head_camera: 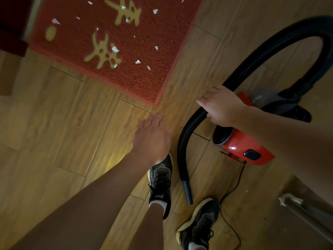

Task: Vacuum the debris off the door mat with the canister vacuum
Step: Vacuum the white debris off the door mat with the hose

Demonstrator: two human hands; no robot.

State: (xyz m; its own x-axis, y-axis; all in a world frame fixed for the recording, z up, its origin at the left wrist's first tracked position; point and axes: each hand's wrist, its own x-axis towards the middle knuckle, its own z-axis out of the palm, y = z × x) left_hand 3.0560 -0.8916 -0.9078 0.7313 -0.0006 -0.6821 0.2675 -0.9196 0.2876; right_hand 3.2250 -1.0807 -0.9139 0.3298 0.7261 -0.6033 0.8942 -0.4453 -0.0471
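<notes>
1. Ahead of me the door mat (pixel 147 83) lies flat on the floor (pixel 63 123). It is red, with a coarse, looped pile and pale yellow figures pressed into it.
2. Small white scraps (pixel 115 49), torn and angular like paper, are scattered across the mat's pile.
3. The floor is wood-grain planks with thin seams.
4. The canister vacuum (pixel 246 147) has a glossy red shell and sits on the floor to the right of the mat, well apart from it.
5. Its hose (pixel 252 64) is black and ribbed. It arches up from the body, passes under my right hand (pixel 221 107) and curves down to a smooth dark nozzle (pixel 187 192) resting between my shoes (pixel 161 179).
6. My right hand lies over the hose with the thumb tucked beneath it. It seems to grip the hose, though the fingertips are blurred.
7. My left hand (pixel 153 136) is flat with straight fingers together, holds nothing, and points at the mat's near corner just beyond it.
8. A thin black cord (pixel 232 192) trails from the vacuum's rear.
</notes>
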